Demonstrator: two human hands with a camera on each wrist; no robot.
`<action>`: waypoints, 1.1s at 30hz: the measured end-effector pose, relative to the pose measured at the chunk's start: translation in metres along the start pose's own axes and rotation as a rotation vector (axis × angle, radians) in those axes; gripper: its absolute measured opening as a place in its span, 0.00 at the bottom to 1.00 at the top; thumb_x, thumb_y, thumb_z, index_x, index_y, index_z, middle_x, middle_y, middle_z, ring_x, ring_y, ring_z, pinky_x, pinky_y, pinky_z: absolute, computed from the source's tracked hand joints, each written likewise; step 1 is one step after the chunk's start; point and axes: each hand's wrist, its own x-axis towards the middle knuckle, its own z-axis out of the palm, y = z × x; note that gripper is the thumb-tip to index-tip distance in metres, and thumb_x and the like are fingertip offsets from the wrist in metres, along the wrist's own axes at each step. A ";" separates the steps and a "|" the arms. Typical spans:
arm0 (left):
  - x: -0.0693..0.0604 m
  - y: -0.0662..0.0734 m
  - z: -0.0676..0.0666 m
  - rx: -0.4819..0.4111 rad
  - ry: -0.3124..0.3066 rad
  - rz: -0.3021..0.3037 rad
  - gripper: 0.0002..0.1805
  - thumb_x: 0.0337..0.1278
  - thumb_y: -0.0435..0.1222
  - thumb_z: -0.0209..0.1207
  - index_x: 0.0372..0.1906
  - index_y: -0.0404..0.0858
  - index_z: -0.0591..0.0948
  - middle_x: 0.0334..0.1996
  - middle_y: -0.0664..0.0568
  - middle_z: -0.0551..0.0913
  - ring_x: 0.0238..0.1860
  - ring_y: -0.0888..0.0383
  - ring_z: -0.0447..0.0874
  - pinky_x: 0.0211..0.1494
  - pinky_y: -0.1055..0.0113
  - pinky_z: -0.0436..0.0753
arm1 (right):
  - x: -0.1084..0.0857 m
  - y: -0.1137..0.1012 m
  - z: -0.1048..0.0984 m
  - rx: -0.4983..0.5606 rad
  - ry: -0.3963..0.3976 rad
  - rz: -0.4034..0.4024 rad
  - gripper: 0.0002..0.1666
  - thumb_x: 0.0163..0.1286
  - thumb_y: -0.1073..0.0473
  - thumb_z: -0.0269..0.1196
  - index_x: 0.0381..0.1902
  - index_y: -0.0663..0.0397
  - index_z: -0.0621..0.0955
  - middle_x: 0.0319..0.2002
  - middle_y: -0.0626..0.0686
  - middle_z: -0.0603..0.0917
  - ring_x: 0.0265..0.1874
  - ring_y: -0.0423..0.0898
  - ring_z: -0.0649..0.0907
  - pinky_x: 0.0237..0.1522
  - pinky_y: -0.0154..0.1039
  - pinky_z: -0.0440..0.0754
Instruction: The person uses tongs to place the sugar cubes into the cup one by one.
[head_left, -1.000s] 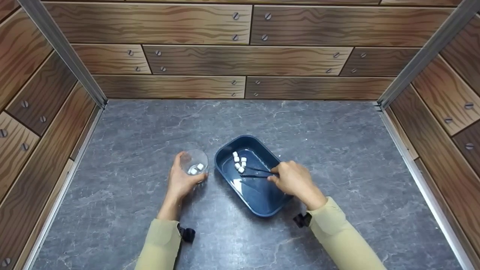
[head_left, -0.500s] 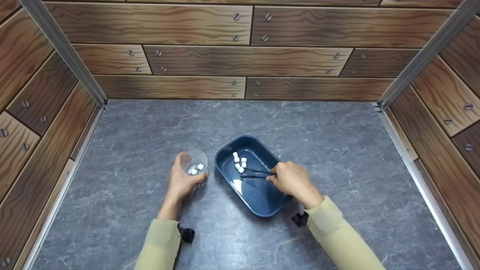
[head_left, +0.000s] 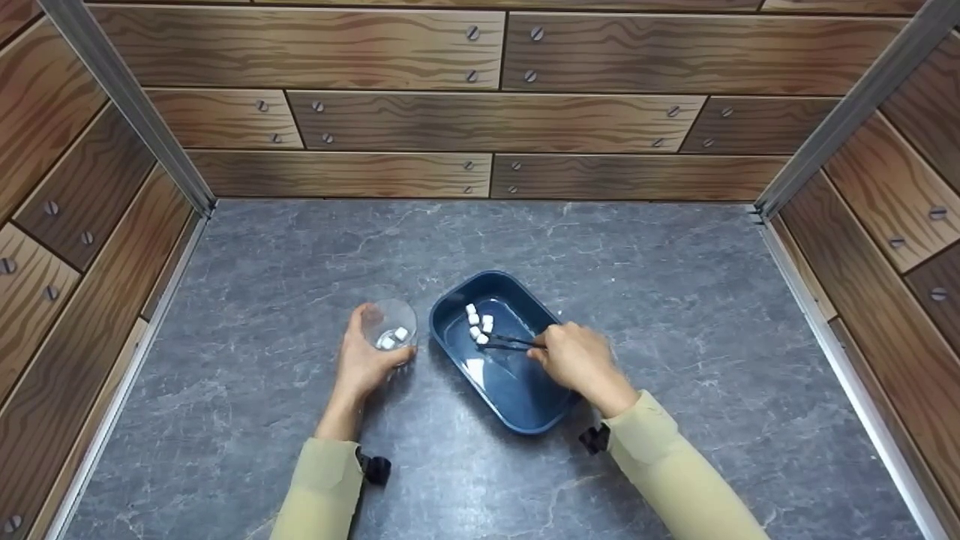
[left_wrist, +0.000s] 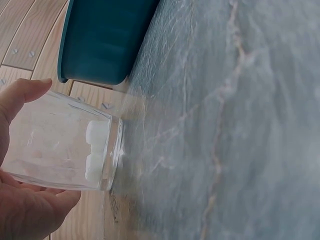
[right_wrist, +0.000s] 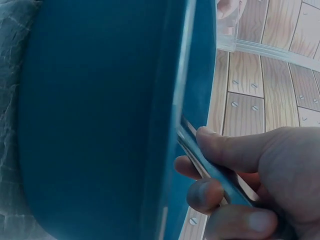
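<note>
Around a clear drinking glass (head_left: 391, 311) my left hand (head_left: 363, 358) is curled, thumb on the near side. Two white rounded cubes (left_wrist: 96, 150) lie at its bottom, and the glass stands on the tabletop. My right hand (head_left: 577, 360) reaches over the right rim of a dark blue tray (head_left: 525, 394), pinching dark tweezers (head_left: 521, 340). Their tips are beside the lowest of several white rounded cubes (head_left: 474, 319) clustered in the tray's far left part; whether they grip it I cannot tell. In the right wrist view the tray wall (right_wrist: 95, 120) hides the tips.
The grey marbled tabletop (head_left: 645, 262) is bordered by wood-patterned walls (head_left: 480, 120) at the back and both sides. Metal posts (head_left: 135, 105) stand at the corners. The glass is just left of the tray, with a narrow gap between them.
My right hand has shifted slightly left, and the tweezers' arms have drawn closer together near the lowest cube. My left hand and the glass stay in place.
</note>
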 end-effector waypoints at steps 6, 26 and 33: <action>0.001 0.001 0.001 0.009 0.000 0.007 0.51 0.27 0.31 0.77 0.65 0.33 0.65 0.59 0.39 0.76 0.61 0.44 0.71 0.67 0.55 0.66 | -0.001 0.001 0.000 -0.004 0.002 -0.011 0.10 0.64 0.50 0.69 0.39 0.45 0.90 0.28 0.53 0.86 0.23 0.53 0.82 0.20 0.50 0.76; -0.001 -0.001 0.000 0.033 0.010 0.002 0.52 0.25 0.32 0.77 0.66 0.34 0.65 0.58 0.39 0.77 0.61 0.43 0.71 0.66 0.53 0.67 | -0.002 0.003 0.005 0.021 -0.012 -0.015 0.10 0.63 0.52 0.69 0.39 0.47 0.90 0.25 0.52 0.85 0.20 0.49 0.79 0.22 0.47 0.76; 0.000 -0.001 0.000 0.042 0.017 0.018 0.52 0.25 0.32 0.77 0.66 0.34 0.65 0.58 0.39 0.77 0.60 0.42 0.72 0.65 0.52 0.68 | -0.001 0.004 0.006 0.008 -0.001 -0.026 0.07 0.63 0.52 0.69 0.36 0.46 0.90 0.24 0.51 0.84 0.21 0.49 0.79 0.22 0.48 0.76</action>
